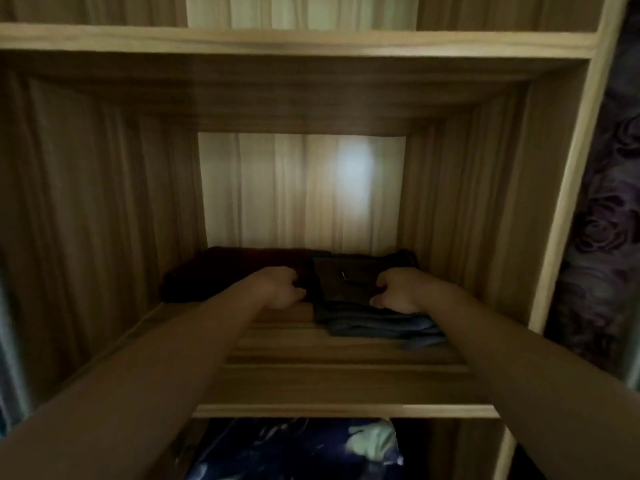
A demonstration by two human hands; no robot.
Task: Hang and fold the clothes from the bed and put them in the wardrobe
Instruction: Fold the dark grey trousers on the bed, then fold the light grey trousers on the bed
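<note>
1. Progress: folded clothes already lie on the wardrobe (pixel 485 202) shelf (pixel 311 358), so I judge the folding and putting away to be partly done. A dark maroon folded garment (pixel 221 275) sits at the rear left, and a folded grey garment (pixel 343 282) lies on top of a folded blue garment (pixel 374 327) at the rear right.
2. Step in hand: the grey garment looks as though it is being set down or squared up on the blue one. Its edges lie roughly in line with the stack beneath.
3. Left grip (pixel 284 289): the fingers are curled in at the left edge of the grey garment and appear to hold that edge. The dim light hides the fingertips.
4. Right grip (pixel 398 292): it clasps the right edge of the same garment. The thumb points inward over the top and the fingers are curled at the side.
5. Relation: the grey garment lies between the two grips, touching both, and rests on the stack rather than being held in the air.
6. Left to do: the bed is out of view, so I cannot tell how many clothes remain there. No hangers or hung clothes show in this compartment, so the hanging part cannot be judged.
7. Below the shelf, a lower compartment holds dark blue patterned fabric (pixel 277 452) with a pale green piece (pixel 372 441) on it.
</note>
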